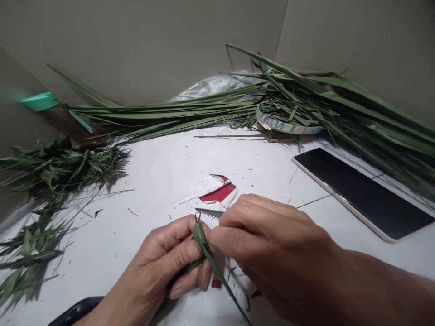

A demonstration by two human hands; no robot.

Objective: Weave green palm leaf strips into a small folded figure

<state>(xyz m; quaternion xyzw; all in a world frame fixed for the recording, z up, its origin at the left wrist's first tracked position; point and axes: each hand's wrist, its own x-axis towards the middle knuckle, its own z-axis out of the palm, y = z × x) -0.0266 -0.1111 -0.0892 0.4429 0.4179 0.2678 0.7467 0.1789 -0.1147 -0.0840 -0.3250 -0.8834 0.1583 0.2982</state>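
My left hand (170, 256) is closed on a small folded piece of green leaf (199, 233), pinched between thumb and fingers. The piece has a pointed top with a tiny loop, and a long leaf strip (224, 280) trails from it toward the lower right. Right beside it, my right hand (268, 231) is closed around a tool with a pointed metal blade (210, 212); the tip points left and the rest is hidden in the fist. The right fingertips meet the leaf piece, but whether they grip it is hidden.
Long green leaves (190, 106) lie along the back. A shallow round basket (292, 126) holds cut leaf bits. Finished-looking leaf pieces (57, 167) pile at left. A phone (360, 192) lies at right. The white table cover (163, 163) has a tear showing red (219, 194).
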